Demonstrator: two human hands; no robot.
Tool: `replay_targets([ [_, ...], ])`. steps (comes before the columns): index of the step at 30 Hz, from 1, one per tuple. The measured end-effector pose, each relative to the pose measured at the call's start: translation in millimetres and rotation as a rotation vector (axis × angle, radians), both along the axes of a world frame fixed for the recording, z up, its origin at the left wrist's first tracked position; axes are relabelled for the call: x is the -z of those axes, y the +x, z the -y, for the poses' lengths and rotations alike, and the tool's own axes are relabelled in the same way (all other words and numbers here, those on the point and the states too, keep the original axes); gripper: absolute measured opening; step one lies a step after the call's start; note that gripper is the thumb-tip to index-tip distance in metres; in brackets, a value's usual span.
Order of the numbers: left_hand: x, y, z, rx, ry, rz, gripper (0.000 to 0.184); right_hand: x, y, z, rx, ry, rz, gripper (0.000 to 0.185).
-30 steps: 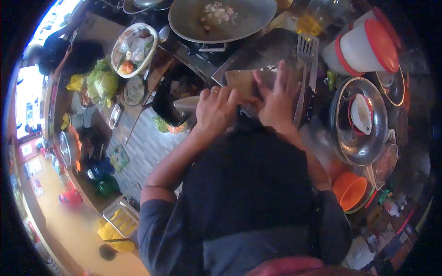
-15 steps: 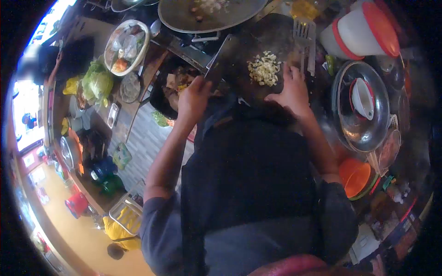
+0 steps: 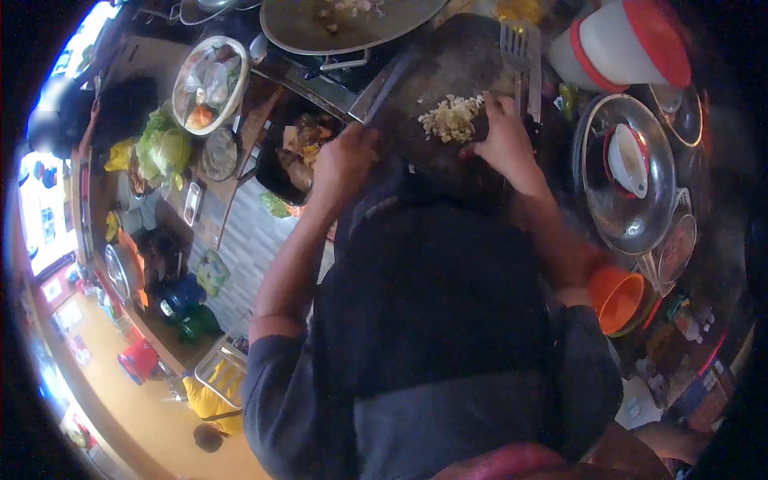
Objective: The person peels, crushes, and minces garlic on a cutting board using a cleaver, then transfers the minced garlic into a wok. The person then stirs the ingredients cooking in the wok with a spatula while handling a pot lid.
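Note:
Chopped pale garlic (image 3: 450, 118) lies in a loose pile on the dark round chopping board (image 3: 448, 68). My right hand (image 3: 512, 146) rests on the board at the pile's right side, its thumb and fingers apart and curved around the edge of the pile. To the left of the board, my left hand (image 3: 346, 158) is closed in a fist. A wide knife blade (image 3: 388, 86), seen nearly edge-on, extends from the fist along the board's left side; my fingers hide its handle.
Behind the board is a large wok (image 3: 352, 32) containing some food. A dark pan (image 3: 292, 156) of cooked pieces stands left of my left hand. A spatula (image 3: 518, 52) lies right of the board, near a metal basin (image 3: 624, 220) and an orange bucket (image 3: 616, 300).
The garlic pile is more compact, with my right fingers closer around it. The blade beside my left fist has tilted and now looks narrower. The view has shifted slightly.

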State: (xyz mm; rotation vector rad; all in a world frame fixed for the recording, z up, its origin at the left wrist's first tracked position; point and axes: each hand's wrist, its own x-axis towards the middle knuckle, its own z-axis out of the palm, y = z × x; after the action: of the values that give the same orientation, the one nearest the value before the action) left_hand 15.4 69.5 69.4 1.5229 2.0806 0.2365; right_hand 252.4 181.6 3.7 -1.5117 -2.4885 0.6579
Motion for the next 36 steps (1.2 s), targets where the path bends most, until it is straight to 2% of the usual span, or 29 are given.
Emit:
replay_targets([
  [2, 43.8, -27.8, 6.8, -0.336, -0.122, 0.323, 0.024, -5.1, -3.6, -2.1, -0.003, -0.036, 0.012, 0.103],
  [4, 79.6, -43.1, 24.4, -0.132, -0.004, 0.281, 0.027, -1.9, -5.4, -6.0, -0.014, -0.066, 0.022, 0.102],
  [5, 104.5, -49.6, 30.1, -0.093, 0.015, 0.357, 0.030, 5.8, -3.5, -6.6, -0.021, -0.027, -0.015, 0.101],
  [8, 97.4, -25.8, 25.0, -0.182, -0.123, 0.524, 0.039, 17.4, -4.4, -4.5, -0.016, -0.021, -0.070, 0.098],
  [12, 108.0, -1.5, 13.3, -0.050, -0.151, 0.428, 0.040, 25.7, -7.0, 0.8, 0.030, -0.074, -0.211, 0.091],
  [15, 96.3, 8.1, 7.2, -0.032, -0.118, 0.455, 0.033, 27.2, -8.8, 2.6, 0.070, -0.099, -0.299, 0.086],
  [16, 75.4, 15.6, 1.3, -0.197, -0.175, 0.588, 0.031, 26.7, -9.8, 3.3, 0.067, -0.100, -0.298, 0.086],
  [17, 64.6, 20.0, -2.1, -0.364, -0.231, 0.719, 0.040, 25.7, -11.0, 4.2, 0.073, -0.091, -0.293, 0.082],
  [20, 84.8, 21.2, -2.3, -0.326, -0.299, 0.696, 0.040, 24.6, -12.0, 6.1, 0.084, -0.079, -0.294, 0.076],
  [24, 85.8, 20.5, -7.7, -0.235, -0.343, 0.633, 0.040, 33.2, -10.6, 6.9, 0.121, -0.118, -0.374, 0.072],
  [29, 74.6, 15.6, -13.5, -0.252, -0.342, 0.773, 0.039, 32.2, -14.3, 6.7, 0.162, -0.093, -0.390, 0.070],
  [33, 52.0, 3.6, -24.0, -0.206, -0.339, 0.830, 0.035, -8.4, -34.3, -16.1, 0.160, -0.073, -0.436, 0.065],
  [34, 48.7, -1.7, -27.9, -0.256, -0.255, 0.846, 0.033, -20.7, -42.2, -26.2, 0.157, -0.070, -0.438, 0.065],
  [36, 30.9, -14.0, -37.5, -0.308, -0.167, 0.859, 0.031, -33.2, -66.7, -57.6, -0.003, 0.134, -0.293, 0.062],
])
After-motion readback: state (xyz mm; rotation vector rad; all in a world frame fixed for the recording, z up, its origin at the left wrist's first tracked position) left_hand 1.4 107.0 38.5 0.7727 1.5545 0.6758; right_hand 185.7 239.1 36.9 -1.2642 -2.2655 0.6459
